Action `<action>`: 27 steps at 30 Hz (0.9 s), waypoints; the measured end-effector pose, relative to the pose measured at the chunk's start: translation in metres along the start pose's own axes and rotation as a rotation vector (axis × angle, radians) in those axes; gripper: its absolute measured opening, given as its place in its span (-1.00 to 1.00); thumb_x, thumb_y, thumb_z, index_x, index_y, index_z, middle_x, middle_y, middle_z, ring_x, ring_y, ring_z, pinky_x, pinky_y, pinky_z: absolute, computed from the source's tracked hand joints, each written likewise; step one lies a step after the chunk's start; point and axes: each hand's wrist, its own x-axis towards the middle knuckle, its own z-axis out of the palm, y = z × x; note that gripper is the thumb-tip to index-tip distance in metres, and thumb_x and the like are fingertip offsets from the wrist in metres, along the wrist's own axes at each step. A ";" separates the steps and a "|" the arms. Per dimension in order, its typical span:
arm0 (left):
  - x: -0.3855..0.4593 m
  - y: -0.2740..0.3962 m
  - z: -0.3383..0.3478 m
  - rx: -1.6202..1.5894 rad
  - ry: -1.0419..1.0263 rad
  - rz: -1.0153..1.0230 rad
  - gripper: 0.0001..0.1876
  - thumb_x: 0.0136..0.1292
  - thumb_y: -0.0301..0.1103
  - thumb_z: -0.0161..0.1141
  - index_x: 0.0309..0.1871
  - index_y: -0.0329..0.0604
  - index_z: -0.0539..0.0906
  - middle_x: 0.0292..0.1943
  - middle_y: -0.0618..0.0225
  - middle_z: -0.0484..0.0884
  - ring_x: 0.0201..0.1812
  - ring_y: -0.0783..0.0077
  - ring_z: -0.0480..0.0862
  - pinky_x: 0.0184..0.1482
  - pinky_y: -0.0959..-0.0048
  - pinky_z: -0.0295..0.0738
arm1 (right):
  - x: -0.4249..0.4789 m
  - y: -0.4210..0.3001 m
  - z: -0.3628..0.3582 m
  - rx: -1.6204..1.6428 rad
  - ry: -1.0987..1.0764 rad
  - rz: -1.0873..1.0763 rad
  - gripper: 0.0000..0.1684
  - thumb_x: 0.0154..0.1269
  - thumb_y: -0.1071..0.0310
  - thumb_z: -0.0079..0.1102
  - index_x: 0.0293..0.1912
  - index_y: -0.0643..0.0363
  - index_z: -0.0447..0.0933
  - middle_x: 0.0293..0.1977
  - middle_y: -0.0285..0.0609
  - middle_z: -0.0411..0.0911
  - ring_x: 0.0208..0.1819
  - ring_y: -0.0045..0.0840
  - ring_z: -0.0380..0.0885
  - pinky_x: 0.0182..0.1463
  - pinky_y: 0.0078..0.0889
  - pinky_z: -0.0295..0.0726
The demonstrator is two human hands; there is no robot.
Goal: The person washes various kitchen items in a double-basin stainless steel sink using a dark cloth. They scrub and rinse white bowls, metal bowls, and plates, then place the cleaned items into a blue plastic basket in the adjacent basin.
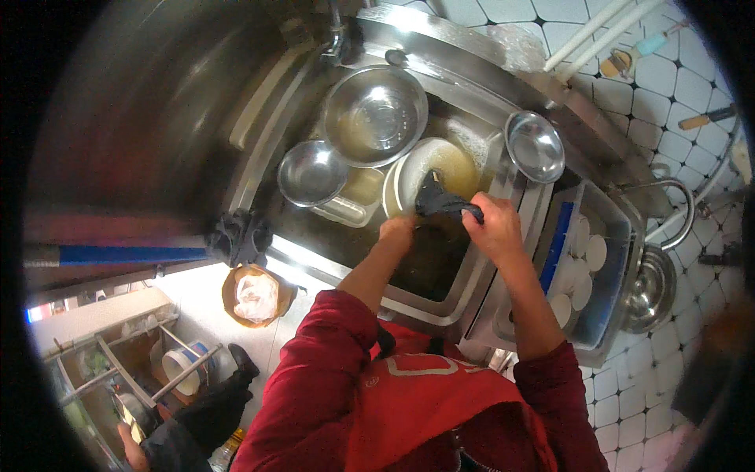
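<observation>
My right hand (pixel 495 227) grips one end of a dark wet cloth (pixel 445 200) over the stainless steel sink (pixel 377 289). My left hand (pixel 398 233) is blurred, close to the rim of a round white container (pixel 404 180); its fingers are hidden, so I cannot tell whether it holds anything. Yellowish soapy liquid fills the container. A small pale tip of something shows at the cloth's upper end. Behind the container sits a large steel bowl (pixel 377 115), with a smaller steel bowl (pixel 312 174) to its left. A rectangular tray (pixel 354 203) lies partly beneath them.
Another steel bowl (pixel 535 147) rests on the right rim. A clear plastic bin (pixel 613 248) holds several white cups (pixel 581 289). A tap (pixel 334 50) stands at the back. At left are a blue pole (pixel 135 253) and a waste bin (pixel 236 310). Another person's leg (pixel 206 395) shows lower left.
</observation>
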 end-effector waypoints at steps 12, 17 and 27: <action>-0.042 0.041 -0.107 -0.108 0.526 0.694 -0.77 -0.26 -0.61 0.12 -0.43 -0.14 0.46 -0.43 0.19 0.46 -0.33 0.04 0.47 -0.30 0.18 0.40 | 0.019 0.000 -0.028 0.024 0.036 0.133 -0.79 0.15 0.31 0.13 -0.18 0.12 0.48 -0.31 -0.02 0.54 -0.27 -0.10 0.51 -0.26 -0.15 0.47; -0.037 0.014 -0.097 -0.629 0.568 0.387 -0.75 -0.25 -0.75 0.09 -0.55 -0.18 0.31 -0.58 0.37 0.29 -0.50 0.43 0.33 -0.45 0.51 0.25 | 0.043 -0.044 -0.044 0.041 0.176 -0.089 -0.75 0.15 0.38 0.12 -0.12 0.10 0.50 -0.26 -0.03 0.56 -0.25 -0.11 0.53 -0.24 -0.17 0.51; -0.015 0.002 -0.073 -1.140 0.307 0.149 -0.78 -0.19 -0.75 -0.09 -0.54 -0.14 0.31 -0.56 0.59 0.23 -0.46 0.59 0.23 -0.45 0.57 0.16 | -0.029 -0.027 0.065 -0.104 -0.065 -0.248 -0.51 -0.03 0.48 0.19 0.00 0.09 0.44 -0.13 0.00 0.48 -0.09 -0.13 0.45 0.01 -0.10 0.41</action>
